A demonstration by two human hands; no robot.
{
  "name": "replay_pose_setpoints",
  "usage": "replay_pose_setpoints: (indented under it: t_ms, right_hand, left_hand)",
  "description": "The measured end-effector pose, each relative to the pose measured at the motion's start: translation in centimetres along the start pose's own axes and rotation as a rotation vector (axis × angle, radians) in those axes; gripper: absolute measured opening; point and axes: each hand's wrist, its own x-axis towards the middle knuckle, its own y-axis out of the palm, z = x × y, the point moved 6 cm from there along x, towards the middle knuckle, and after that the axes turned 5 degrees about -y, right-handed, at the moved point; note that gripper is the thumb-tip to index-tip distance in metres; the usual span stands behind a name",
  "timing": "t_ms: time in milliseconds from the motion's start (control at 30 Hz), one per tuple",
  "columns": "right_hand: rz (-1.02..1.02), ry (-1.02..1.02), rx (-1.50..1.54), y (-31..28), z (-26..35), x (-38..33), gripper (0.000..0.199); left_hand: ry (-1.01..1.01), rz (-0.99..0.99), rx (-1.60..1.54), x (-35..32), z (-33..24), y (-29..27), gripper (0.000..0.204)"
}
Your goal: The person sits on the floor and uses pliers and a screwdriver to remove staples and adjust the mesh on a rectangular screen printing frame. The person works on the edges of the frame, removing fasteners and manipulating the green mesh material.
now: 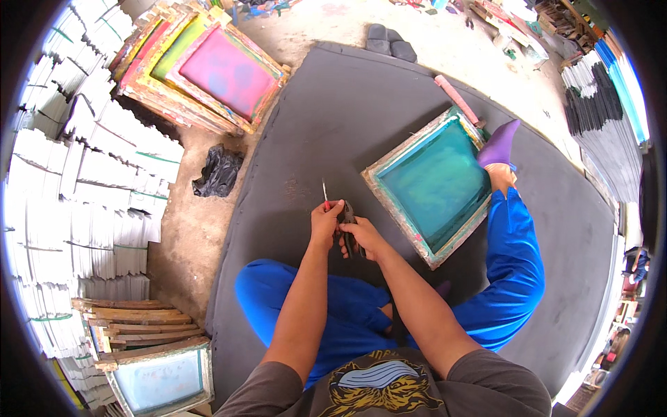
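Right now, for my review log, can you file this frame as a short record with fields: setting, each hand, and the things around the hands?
setting: person sits on a dark grey floor mat, legs in blue trousers
left hand: grips a thin red-handled tool, tip pointing away
right hand: closed on a small dark object; its kind is unclear
beside right hand: teal-meshed wooden screen frame flat on the mat, a purple-socked foot at its far corner
far left: stack of coloured screen frames
near left: black plastic bag on the concrete

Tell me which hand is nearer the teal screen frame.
Right. The right hand sits just left of the teal screen frame, close to its near edge. The left hand, holding a red-handled tool, is further left.
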Motion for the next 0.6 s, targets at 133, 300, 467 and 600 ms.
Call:
replay_pose_setpoints:
  t_ms: [133, 300, 467, 600]
  right_hand:
    - [0.041, 0.046, -0.075, 0.1, -0.1, 0.7, 0.024]
    - [-0.073, 0.088, -0.052, -1.4, 0.1, 0.2, 0.032]
    - [-0.128, 0.096, -0.043, -2.2, 0.7, -0.5, 0.035]
    - [-0.053, 0.081, -0.081, -1.2, 0.6, 0.3, 0.032]
  left_hand:
    - [-0.014, -0.024, 0.01, 0.2, 0.0, -0.9, 0.024]
    - [0.037, -0.143, -0.06, 0.6, -0.4, -2.0, 0.026]
    - [0.048, -0.14, -0.016, 0.8, -0.4, -2.0, 0.034]
    - [-0.028, -0.049, 0.089, 0.6, -0.2, -1.0, 0.039]
